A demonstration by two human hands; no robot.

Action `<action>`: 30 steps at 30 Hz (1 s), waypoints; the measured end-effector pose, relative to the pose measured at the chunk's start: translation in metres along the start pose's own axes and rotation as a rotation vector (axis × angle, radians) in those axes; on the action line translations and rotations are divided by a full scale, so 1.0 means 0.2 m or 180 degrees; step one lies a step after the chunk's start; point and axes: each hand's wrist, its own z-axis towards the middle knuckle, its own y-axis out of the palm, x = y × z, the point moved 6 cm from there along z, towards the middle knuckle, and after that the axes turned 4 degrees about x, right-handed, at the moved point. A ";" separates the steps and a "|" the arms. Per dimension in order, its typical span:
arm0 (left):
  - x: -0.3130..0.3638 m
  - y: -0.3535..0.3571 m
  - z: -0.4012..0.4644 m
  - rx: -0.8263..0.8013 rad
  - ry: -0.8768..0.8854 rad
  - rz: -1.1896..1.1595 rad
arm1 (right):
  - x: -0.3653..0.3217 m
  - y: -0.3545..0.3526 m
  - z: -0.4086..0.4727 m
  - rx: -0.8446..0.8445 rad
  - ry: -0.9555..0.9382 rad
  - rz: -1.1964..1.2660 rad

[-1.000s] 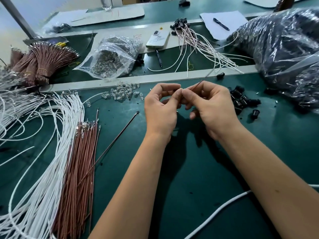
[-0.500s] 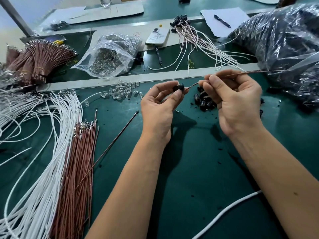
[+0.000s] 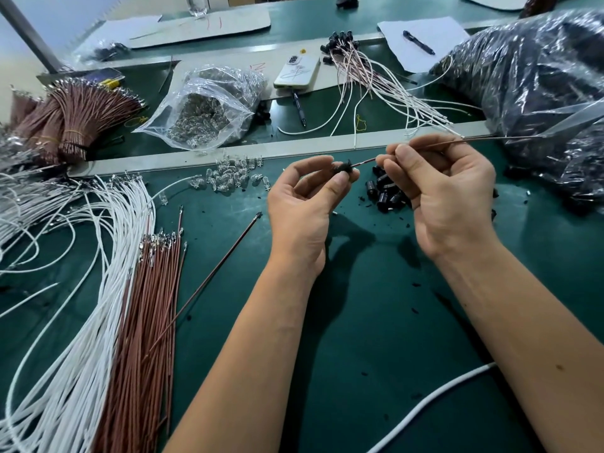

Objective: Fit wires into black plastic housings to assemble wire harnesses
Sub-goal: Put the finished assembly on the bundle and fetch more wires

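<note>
My left hand (image 3: 304, 204) pinches a small black plastic housing (image 3: 341, 167) between thumb and fingertips, above the green mat. A thin brown wire (image 3: 457, 142) runs from the housing to the right, and my right hand (image 3: 447, 194) pinches it close to the housing. The wire's far end reaches over the plastic bag at the right. Behind my right hand lies a small pile of loose black housings (image 3: 387, 191). Brown wires (image 3: 147, 305) and white wires (image 3: 81, 289) lie in long bundles at the left, with one single brown wire (image 3: 212, 276) apart from them.
Clear small parts (image 3: 228, 178) are scattered near the rail, behind them a clear bag (image 3: 202, 112) of the same. Finished harnesses (image 3: 376, 76) lie beyond the rail by a phone (image 3: 297, 71). A big plastic bag (image 3: 529, 93) fills the right. A white cable (image 3: 434, 400) crosses bottom right.
My hands have drawn apart: the right hand moved right along the brown wire, while the left keeps the black housing. The pile of black housings is now uncovered behind my hands.
</note>
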 end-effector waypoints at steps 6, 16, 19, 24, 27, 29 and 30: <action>-0.01 0.00 0.00 -0.0061 -0.0039 0.0043 | 0.01 0.01 -0.01 -0.0094 0.0059 -0.0112; 0.02 0.01 -0.02 -0.0063 0.0388 0.0592 | 0.03 0.03 -0.04 -0.0301 -0.0205 -0.1031; 0.03 0.01 -0.02 -0.0029 0.0493 0.0674 | 0.05 0.02 -0.03 -0.0323 -0.0022 -0.1073; 0.06 0.03 -0.02 -0.0212 0.0958 0.1445 | 0.07 0.04 -0.03 -0.0625 0.0314 -0.0975; 0.06 0.04 -0.03 -0.0229 0.1050 0.2058 | 0.06 0.05 -0.04 -0.0744 0.0057 -0.1230; 0.06 0.03 -0.03 -0.0084 0.0602 0.1283 | 0.05 0.06 -0.04 -0.0804 -0.0114 -0.1382; 0.06 0.02 -0.02 -0.0020 0.0323 0.0699 | 0.04 0.06 -0.05 -0.0838 -0.0187 -0.1523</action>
